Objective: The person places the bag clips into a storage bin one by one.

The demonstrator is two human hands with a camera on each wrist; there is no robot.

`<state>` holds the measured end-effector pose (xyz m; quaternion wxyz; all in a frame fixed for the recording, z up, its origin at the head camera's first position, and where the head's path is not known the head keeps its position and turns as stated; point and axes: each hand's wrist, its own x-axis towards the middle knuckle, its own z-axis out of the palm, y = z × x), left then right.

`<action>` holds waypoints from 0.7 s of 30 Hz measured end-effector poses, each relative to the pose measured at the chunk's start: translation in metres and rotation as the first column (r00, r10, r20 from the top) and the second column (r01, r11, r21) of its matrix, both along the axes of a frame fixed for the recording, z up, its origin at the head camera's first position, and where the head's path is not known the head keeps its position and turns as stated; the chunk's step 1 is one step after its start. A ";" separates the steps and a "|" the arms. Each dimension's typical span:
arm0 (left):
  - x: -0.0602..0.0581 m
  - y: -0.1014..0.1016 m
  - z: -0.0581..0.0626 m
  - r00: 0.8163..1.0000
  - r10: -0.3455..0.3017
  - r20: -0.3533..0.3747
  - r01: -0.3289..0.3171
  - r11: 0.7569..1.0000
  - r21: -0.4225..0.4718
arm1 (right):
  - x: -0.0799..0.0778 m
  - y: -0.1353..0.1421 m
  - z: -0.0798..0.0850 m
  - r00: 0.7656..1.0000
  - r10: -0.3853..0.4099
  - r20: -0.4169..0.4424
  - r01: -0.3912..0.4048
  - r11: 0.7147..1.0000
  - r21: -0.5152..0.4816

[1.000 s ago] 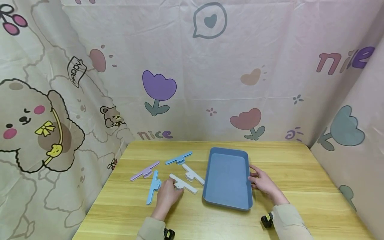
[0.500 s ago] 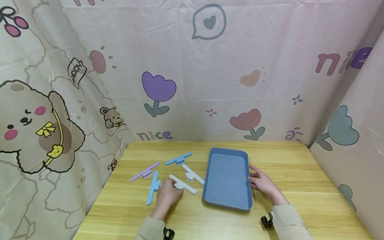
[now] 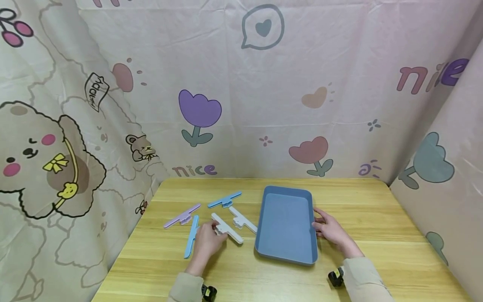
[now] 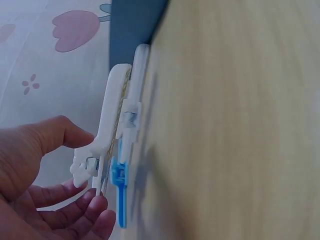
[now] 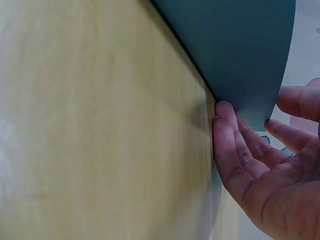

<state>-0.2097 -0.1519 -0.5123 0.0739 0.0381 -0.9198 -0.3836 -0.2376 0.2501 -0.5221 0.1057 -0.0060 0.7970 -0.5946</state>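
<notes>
My left hand (image 3: 209, 241) pinches a white bag clip (image 3: 228, 230) by its middle handle, thumb on one side and fingers on the other. In the left wrist view, that white clip (image 4: 111, 107) appears lifted and tilted off the table. Just behind it lies a second white clip (image 3: 243, 219), close to the tray's left side. A blue clip (image 3: 191, 239) lies left of my left hand, partly hidden by it. My right hand (image 3: 330, 230) touches the right outer wall and rim of a blue-grey rectangular tray (image 5: 235, 55), with loosely bent fingers.
A purple clip (image 3: 183, 216) and another blue clip (image 3: 225, 200) lie farther back on the wooden table (image 3: 362, 205). Printed curtains (image 3: 241, 92) stand behind and beside the table. Nothing lies inside the tray.
My left hand has shifted slightly left with the white clip, which has turned and come up a little. My right hand and the tray have stayed put.
</notes>
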 end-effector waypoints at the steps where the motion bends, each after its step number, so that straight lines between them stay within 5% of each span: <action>1: 0.000 0.000 0.002 1.000 -0.003 -0.001 0.003 1.000 0.010 | 0.000 0.000 0.000 1.000 0.010 -0.005 -0.010 1.000 0.004; 9: -0.004 0.004 0.010 0.995 -0.082 -0.056 0.086 0.995 0.060 | -0.001 0.002 -0.001 1.000 0.018 -0.012 -0.018 1.000 -0.015; 21: -0.009 0.022 0.022 0.951 -0.277 -0.139 0.288 0.956 0.062 | 0.002 0.000 0.003 1.000 0.010 -0.011 -0.010 1.000 -0.002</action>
